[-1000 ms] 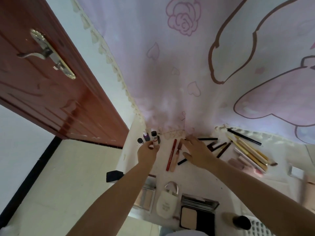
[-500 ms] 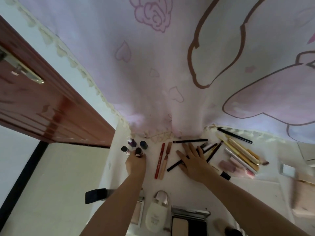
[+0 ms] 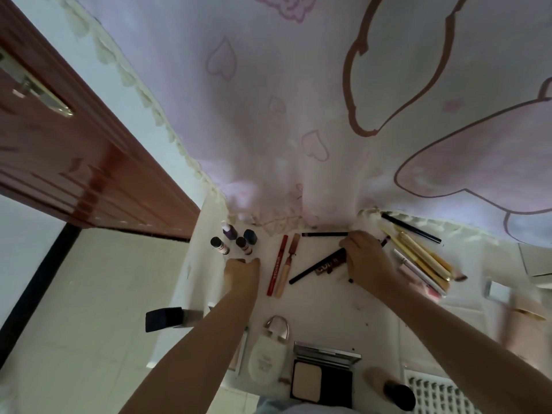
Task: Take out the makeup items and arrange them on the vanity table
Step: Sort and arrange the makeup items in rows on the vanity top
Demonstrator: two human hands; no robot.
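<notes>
- The left hand (image 3: 242, 271) has let go of the little bottles (image 3: 236, 239) and pulled back, fingers curled, holding nothing
- The right hand (image 3: 366, 258) moved onto the pencils (image 3: 321, 264) on the tabletop (image 3: 322, 312); its grip is hidden
- Bottles placed, pencils next

A pale pink curtain (image 3: 298, 100) printed with hearts, a rose and large brown-outlined cartoon shapes hangs behind a white table (image 3: 322, 312), its cream tasselled trim (image 3: 143, 94) running diagonally down to the table's far edge. At left, a reddish-brown wooden door (image 3: 74, 162) with a brass handle plate (image 3: 38, 91) stands against a white wall (image 3: 107, 70). Below it, a dark baseboard (image 3: 35, 291) borders a cream tiled floor (image 3: 98, 294) beyond the table's left edge. Soft, even light falls through the curtain, leaving the room dim and shadowless.
</notes>
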